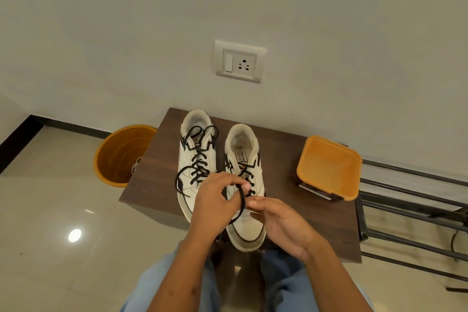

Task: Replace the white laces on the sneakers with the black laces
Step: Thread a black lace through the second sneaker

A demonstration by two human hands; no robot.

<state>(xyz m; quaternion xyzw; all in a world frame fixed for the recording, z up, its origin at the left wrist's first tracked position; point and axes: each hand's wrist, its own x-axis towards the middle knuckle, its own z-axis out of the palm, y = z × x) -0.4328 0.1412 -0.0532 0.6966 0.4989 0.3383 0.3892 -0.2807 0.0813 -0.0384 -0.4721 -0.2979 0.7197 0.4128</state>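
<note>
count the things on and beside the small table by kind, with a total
sneakers: 2, the left sneaker and the right sneaker
orange containers: 2, the square tub on the table and the round bucket on the floor
black laces: 2, the tied lace and the loose lace
total: 6

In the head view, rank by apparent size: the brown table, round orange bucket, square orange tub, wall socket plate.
1. Brown wooden table.
2. Round orange bucket and square orange plastic tub: alike, and the bucket is partly hidden, so unranked.
3. White wall socket plate.
</note>
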